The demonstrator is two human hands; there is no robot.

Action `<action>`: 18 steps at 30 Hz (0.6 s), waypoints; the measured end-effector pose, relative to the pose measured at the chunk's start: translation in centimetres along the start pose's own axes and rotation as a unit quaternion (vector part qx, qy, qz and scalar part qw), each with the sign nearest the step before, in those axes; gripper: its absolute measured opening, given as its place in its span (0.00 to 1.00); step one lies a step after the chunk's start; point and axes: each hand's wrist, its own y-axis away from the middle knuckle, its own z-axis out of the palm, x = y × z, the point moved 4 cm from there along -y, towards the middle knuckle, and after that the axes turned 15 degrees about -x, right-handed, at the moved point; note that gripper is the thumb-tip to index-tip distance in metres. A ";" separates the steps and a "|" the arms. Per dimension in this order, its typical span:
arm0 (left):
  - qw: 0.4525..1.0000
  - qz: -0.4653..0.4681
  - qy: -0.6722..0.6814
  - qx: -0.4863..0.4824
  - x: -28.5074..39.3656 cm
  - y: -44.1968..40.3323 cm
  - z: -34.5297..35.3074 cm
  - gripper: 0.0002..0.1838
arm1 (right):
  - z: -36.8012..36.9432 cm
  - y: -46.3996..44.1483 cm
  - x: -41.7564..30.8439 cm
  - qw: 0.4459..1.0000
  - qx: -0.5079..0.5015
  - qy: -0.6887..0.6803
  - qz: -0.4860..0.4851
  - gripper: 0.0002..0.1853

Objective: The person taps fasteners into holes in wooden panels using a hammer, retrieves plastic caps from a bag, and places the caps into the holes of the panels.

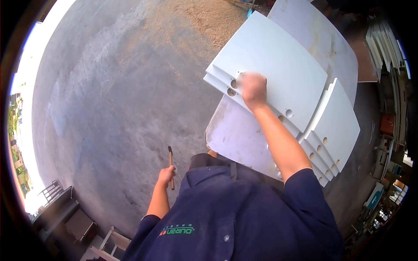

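My left hand [165, 175], down at my side, is closed round the wooden handle of a hammer [171, 157] whose dark head points up and away from me. Over the near edge of the top white panel [278, 54], my right hand [256, 90] is closed and blurred at the fingers. Whatever it may hold is hidden. Round holes [234, 84] line that edge close to the fingers, and another cup hole [288, 113] lies right of my forearm. Similar panels sit beneath it, slightly staggered.
A second stepped stack of white panels [339, 126] with round holes lies at the right of the pale worktable [237, 130]. Sawdust [213, 21] covers part of the concrete floor [109, 87]. More boards [383, 45] stand at the far right. A metal frame [115, 243] is at lower left.
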 end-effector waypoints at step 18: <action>0.984 0.174 0.030 -0.007 13.4 4.0 1.6 0.17 | -1.9 1.4 -0.4 0.997 -0.070 -0.037 0.023 0.19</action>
